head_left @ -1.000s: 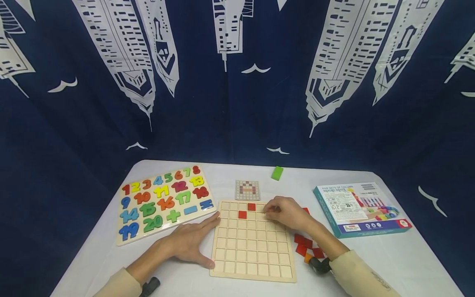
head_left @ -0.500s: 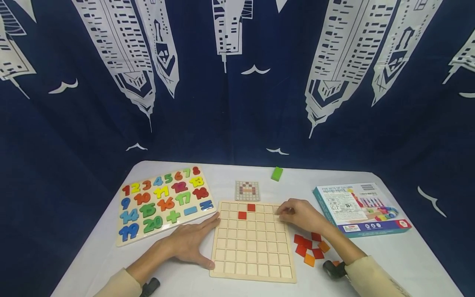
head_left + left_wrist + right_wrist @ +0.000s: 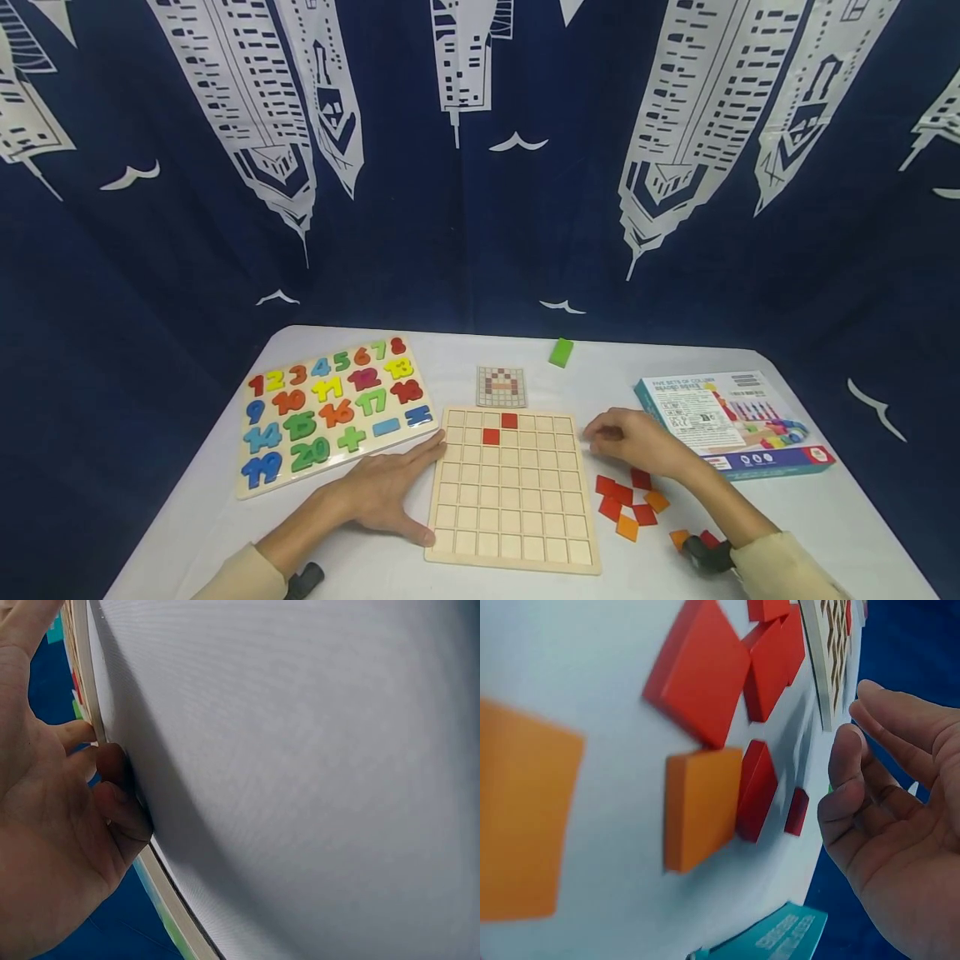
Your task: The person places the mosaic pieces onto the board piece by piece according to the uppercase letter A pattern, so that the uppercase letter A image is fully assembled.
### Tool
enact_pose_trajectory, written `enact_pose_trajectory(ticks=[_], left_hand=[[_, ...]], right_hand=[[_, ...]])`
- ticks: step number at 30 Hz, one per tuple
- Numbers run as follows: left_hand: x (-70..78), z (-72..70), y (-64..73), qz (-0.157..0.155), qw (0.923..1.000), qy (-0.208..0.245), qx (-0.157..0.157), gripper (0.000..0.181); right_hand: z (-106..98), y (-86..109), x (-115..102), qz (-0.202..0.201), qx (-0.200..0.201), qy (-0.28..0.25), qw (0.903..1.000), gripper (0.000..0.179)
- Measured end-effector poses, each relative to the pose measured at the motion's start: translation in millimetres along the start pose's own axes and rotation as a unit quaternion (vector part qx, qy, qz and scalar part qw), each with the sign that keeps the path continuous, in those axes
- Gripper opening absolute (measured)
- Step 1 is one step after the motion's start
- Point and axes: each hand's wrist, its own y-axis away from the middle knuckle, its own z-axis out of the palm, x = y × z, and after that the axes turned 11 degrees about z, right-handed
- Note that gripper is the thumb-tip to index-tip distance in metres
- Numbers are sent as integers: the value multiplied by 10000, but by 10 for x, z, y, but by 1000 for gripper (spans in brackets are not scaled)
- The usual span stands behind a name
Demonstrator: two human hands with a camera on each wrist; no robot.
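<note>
A wooden grid board (image 3: 517, 502) lies flat on the table. Two red square tiles sit in its upper cells, one (image 3: 509, 421) in the top row and one (image 3: 491, 437) just below and left. My left hand (image 3: 382, 492) rests along the board's left edge, thumb spread from the fingers; the left wrist view shows its fingertips at an edge. Beyond the right edge hovers my right hand (image 3: 637, 440), fingers loosely curled, nothing visible between them in the right wrist view. Below it lie loose red tiles (image 3: 611, 508) and orange tiles (image 3: 705, 810).
Behind the board is a small patterned card (image 3: 502, 387), with a green block (image 3: 561, 352) farther back. A number puzzle (image 3: 337, 408) lies at left. To the right, a boxed set (image 3: 727, 421) sits partly behind my right hand. Dark curtain (image 3: 465, 233) hangs beyond the table.
My right hand has moved right, off the board's upper right corner to beside it. More loose tiles show from under the forearm. The left hand stays at the board's edge.
</note>
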Motion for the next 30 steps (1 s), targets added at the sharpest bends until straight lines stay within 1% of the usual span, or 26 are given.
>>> enact_pose_trajectory(ticks=[6, 13, 20, 30], left_hand=[[-2, -1, 2, 1, 10000, 14, 19, 124], [-11, 1, -2, 27, 10000, 7, 6, 124], [-7, -8, -4, 44, 10000, -5, 18, 124], [-18, -3, -1, 38, 10000, 25, 20, 124]], right_hand=[[-46, 39, 62, 58, -203, -121, 9997, 21], [-57, 76, 103, -79, -477, -182, 9987, 22], [-57, 92, 88, 139, -797, -299, 9963, 23], [-102, 129, 107, 262, -1117, -235, 9931, 25]])
